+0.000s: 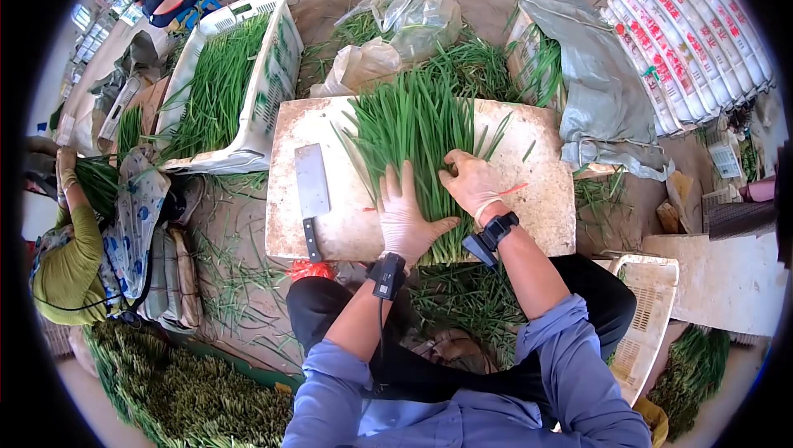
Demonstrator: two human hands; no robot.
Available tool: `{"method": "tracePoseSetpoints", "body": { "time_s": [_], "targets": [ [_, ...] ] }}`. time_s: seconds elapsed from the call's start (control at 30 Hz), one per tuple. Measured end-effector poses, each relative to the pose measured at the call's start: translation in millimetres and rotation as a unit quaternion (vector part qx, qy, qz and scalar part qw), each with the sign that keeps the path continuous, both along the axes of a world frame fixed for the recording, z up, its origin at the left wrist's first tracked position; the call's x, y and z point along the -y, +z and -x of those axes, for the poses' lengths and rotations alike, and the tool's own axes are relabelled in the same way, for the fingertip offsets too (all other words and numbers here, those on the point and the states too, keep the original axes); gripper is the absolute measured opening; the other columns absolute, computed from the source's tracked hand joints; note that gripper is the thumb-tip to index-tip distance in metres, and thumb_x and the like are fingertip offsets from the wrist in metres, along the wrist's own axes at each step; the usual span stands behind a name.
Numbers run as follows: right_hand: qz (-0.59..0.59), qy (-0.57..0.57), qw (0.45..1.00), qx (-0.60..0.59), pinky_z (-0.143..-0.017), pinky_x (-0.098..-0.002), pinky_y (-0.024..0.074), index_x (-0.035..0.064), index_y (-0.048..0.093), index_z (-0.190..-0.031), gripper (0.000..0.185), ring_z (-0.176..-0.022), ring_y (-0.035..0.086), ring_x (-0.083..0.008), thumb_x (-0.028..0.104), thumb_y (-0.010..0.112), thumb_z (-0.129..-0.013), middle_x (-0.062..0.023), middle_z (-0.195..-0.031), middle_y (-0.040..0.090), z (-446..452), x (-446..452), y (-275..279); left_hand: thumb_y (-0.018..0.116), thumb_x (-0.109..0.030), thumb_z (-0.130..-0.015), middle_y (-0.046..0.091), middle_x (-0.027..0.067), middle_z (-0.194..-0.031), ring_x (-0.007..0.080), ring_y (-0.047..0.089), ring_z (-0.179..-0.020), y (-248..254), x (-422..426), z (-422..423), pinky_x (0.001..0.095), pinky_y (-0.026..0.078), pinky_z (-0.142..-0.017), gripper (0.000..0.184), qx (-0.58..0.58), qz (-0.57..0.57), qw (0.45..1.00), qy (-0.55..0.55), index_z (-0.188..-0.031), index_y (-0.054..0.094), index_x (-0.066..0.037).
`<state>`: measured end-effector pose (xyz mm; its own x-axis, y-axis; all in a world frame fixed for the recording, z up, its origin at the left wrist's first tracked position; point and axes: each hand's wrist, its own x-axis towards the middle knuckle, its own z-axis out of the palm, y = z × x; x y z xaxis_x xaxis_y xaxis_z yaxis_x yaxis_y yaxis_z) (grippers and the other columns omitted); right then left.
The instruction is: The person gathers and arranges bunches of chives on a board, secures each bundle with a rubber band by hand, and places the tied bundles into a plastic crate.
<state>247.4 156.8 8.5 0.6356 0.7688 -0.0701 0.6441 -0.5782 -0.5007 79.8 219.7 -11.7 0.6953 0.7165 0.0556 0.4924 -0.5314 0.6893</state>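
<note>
- A thick bundle of long green leaves (413, 130) is laid across the middle of a pale, stained board (541, 200); its leaf tips are spread beyond the far edge, and its stalk ends are gathered at the near edge.
- By the left hand (405, 221), which is covered with a thin pale glove, the bundle is touched from above; the palm is laid low, the fingers are spread forward and the thumb is stretched to the right.
- By the right hand (467, 182), also gloved, the right side of the bundle is touched; its fingers are bent inward, but whether some leaves are pinched between them cannot be told.
- A thin red strip (514, 189) is seen just beside the right hand.
- On the left part of the board a knife (312, 188) is placed, apart from the bundle, with its handle turned toward the person.
- Near the knife's handle, at the near edge, a crumpled red plastic bag (311, 270) is seen.
- Beyond the board, a clear plastic bag (423, 18) is left among loose leaves.
- To the left, a white crate (258, 130) is filled with similar leaves.
- Farther left, leaves are held by a co-worker in a green sleeve (80, 254).
- To the right, a box is partly covered with a grey sheet (591, 76).
</note>
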Motion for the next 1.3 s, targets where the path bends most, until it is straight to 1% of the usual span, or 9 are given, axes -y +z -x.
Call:
{"method": "tracePoseSetpoints", "body": {
  "time_s": [0.37,0.47,0.53,0.6,0.67,0.77,1.07,1.13,1.3],
  "targets": [
    [0.000,-0.014,0.998,0.064,-0.073,-0.0511,0.0607,0.0049,0.073,-0.102,0.023,-0.078,0.075,-0.0395,0.026,0.068,-0.093,-0.0191,-0.086,0.077,-24,-8,-38,0.101,-0.047,-0.055,0.021,0.0320,-0.169,0.0547,0.023,-0.155,2,3,-5,0.0662,0.024,-0.123,0.146,-0.037,0.018,0.999,0.001,-0.168,0.016,-0.009],
    [-0.113,-0.162,0.939,-0.282,-0.071,-0.0516,0.0612,0.0011,0.073,-0.105,0.023,-0.074,0.075,-0.0379,0.020,0.066,-0.095,-0.0196,-0.087,0.077,-50,-5,-13,0.101,-0.046,-0.056,0.021,0.0319,-0.169,0.0546,0.022,-0.155,2,2,-3,0.0654,0.023,-0.123,0.145,-0.035,0.022,0.999,-0.003,-0.168,0.016,-0.009],
    [-0.308,-0.198,0.896,-0.252,-0.075,-0.0514,0.0616,-0.0012,0.073,-0.110,0.024,-0.076,0.076,-0.0347,0.018,0.066,-0.097,-0.0193,-0.088,0.077,-93,10,-59,0.101,-0.047,-0.055,0.021,0.0325,-0.169,0.0522,0.022,-0.155,1,1,-2,0.0603,0.025,-0.125,0.146,-0.035,0.016,0.999,-0.003,-0.168,0.017,-0.008],
    [-0.205,-0.163,0.931,0.253,-0.080,-0.0500,0.0610,-0.0007,0.072,-0.113,0.029,-0.081,0.076,-0.0359,0.023,0.067,-0.098,-0.0202,-0.093,0.078,-103,25,-37,0.101,-0.047,-0.054,0.020,0.0332,-0.169,0.0510,0.023,-0.156,0,0,-2,0.0579,0.026,-0.125,0.147,-0.030,0.020,0.999,-0.001,-0.168,0.018,-0.008],
    [-0.095,-0.131,0.920,0.356,-0.083,-0.0488,0.0602,0.0005,0.073,-0.115,0.032,-0.086,0.076,-0.0371,0.027,0.068,-0.098,-0.0207,-0.096,0.078,-105,47,-21,0.102,-0.046,-0.055,0.020,0.0340,-0.169,0.0512,0.025,-0.155,3,-1,-2,0.0582,0.027,-0.125,0.146,-0.019,0.029,0.999,-0.003,-0.168,0.018,-0.008],
    [-0.042,-0.129,0.990,0.036,-0.085,-0.0484,0.0585,0.0070,0.075,-0.113,0.033,-0.092,0.075,-0.0407,0.035,0.068,-0.096,-0.0193,-0.101,0.078,-86,80,-16,0.100,-0.045,-0.061,0.021,0.0340,-0.168,0.0523,0.026,-0.154,-1,-4,2,0.0590,0.027,-0.124,0.138,0.027,0.049,0.998,-0.006,-0.168,0.021,-0.007],
    [-0.003,0.031,0.993,0.111,-0.079,-0.0493,0.0587,0.0140,0.072,-0.120,0.031,-0.095,0.073,-0.0366,0.020,0.070,-0.090,-0.0154,-0.112,0.075,-15,113,-29,0.079,-0.021,-0.096,0.036,0.0280,-0.165,0.0368,0.032,-0.156,9,-23,27,0.0446,0.027,-0.127,0.081,0.278,0.225,0.932,0.056,-0.161,0.035,0.001],
    [0.015,0.039,0.988,0.147,-0.079,-0.0487,0.0581,0.0147,0.071,-0.118,0.030,-0.094,0.073,-0.0357,0.021,0.072,-0.089,-0.0143,-0.109,0.074,-14,111,-42,0.070,-0.012,-0.102,0.059,0.0107,-0.142,0.0147,0.061,-0.103,-7,-36,41,0.0299,0.054,-0.088,0.064,0.303,0.252,0.909,0.136,-0.159,0.041,-0.002],
    [0.151,0.078,0.957,0.234,-0.077,-0.0456,0.0589,0.0093,0.071,-0.108,0.025,-0.090,0.073,-0.0352,0.010,0.068,-0.083,-0.0138,-0.106,0.072,-14,101,-50,0.067,-0.006,-0.095,0.070,0.0122,-0.120,0.0198,0.067,-0.089,-47,-78,91,0.0324,0.056,-0.079,0.050,0.058,0.134,0.978,0.151,-0.144,0.059,0.000]
  ]
}}
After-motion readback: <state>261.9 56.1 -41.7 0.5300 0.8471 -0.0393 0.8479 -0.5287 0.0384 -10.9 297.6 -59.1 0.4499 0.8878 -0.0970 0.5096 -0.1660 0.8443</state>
